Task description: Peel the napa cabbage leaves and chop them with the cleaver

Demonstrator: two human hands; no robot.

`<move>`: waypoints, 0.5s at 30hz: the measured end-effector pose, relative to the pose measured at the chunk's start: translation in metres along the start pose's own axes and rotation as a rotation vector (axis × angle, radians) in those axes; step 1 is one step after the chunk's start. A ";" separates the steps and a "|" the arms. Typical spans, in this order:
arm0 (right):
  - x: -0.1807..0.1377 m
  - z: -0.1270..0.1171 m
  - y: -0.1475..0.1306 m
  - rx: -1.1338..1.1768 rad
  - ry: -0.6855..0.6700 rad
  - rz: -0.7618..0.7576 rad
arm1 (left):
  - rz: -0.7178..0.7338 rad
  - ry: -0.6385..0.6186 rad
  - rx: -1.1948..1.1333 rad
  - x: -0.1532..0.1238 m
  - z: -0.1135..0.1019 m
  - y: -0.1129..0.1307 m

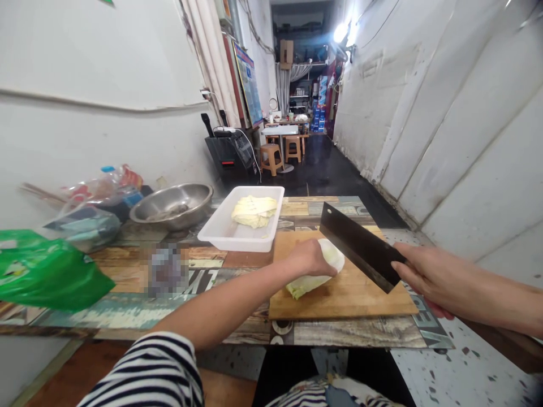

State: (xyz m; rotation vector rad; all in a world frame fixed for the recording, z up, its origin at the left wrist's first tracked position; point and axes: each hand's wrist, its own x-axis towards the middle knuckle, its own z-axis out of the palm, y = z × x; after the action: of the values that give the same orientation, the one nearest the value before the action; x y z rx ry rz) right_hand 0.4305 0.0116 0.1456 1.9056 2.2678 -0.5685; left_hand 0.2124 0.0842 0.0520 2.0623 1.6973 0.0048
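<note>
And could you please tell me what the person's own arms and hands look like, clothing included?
The left arm wears a dark-and-white striped sleeve ending near the elbow. The left hand and right hand are bare, with no gloves or wristbands showing. No sleeve shows on the right arm.

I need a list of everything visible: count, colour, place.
table: 1, multicoloured, foreground
cutting board: 1, light brown, table's right
cabbage: 1, pale green, on cutting board
cleaver: 1, dark, over cutting board
tray: 1, white, left of cutting board
leafy pile: 1, yellow, in tray
bowl: 1, silver, left of tray
bag: 1, green, table's left end
stools: at least 2, brown, background
boxes: several, blue, far end
bagged clutter: uncountable, mixed, by left wall
left hand: 1, bare, on cabbage
right hand: 1, bare, holding cleaver
</note>
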 end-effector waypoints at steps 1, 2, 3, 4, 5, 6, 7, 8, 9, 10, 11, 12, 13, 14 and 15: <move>0.000 0.001 0.002 -0.008 0.008 0.001 | -0.005 -0.004 -0.007 0.000 0.000 0.000; 0.000 0.002 0.004 -0.009 0.008 0.003 | -0.009 -0.005 -0.013 -0.001 0.001 0.000; 0.000 0.002 0.005 0.000 0.001 0.002 | -0.012 -0.004 -0.018 -0.001 0.001 0.000; 0.001 0.003 0.007 0.016 -0.010 -0.004 | -0.014 -0.002 -0.023 -0.001 0.001 0.000; 0.001 0.003 0.008 0.031 -0.024 -0.009 | -0.013 -0.001 -0.027 -0.001 0.002 0.000; 0.001 0.003 0.008 0.039 -0.033 -0.013 | -0.011 -0.002 -0.031 -0.001 0.002 0.000; 0.001 0.003 0.008 0.039 -0.035 -0.011 | -0.010 -0.003 -0.035 -0.001 0.002 0.000; 0.000 0.002 0.008 0.032 -0.034 -0.003 | -0.012 -0.006 -0.036 -0.001 0.002 0.000; 0.000 0.002 0.007 0.025 -0.034 0.009 | -0.011 -0.008 -0.037 0.000 0.001 0.000; -0.001 0.001 0.006 0.023 -0.038 0.020 | -0.010 -0.007 -0.036 0.000 0.001 0.000; -0.001 0.001 0.005 0.033 -0.051 0.029 | -0.009 -0.004 -0.035 0.000 0.001 0.000; -0.002 0.000 0.005 0.053 -0.070 0.035 | -0.008 -0.001 -0.033 0.000 0.001 0.000; -0.003 -0.001 0.005 0.078 -0.093 0.043 | -0.006 0.002 -0.031 0.000 0.002 0.000; -0.003 -0.003 0.005 0.104 -0.111 0.051 | -0.005 0.006 -0.030 0.001 0.003 0.000; -0.003 -0.004 0.005 0.130 -0.128 0.055 | -0.005 0.012 -0.027 0.001 0.003 0.000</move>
State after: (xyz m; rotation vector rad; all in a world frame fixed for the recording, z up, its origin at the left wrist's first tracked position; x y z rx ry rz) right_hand 0.4369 0.0106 0.1492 1.9215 2.1410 -0.8235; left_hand 0.2136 0.0839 0.0487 2.0423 1.7010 0.0380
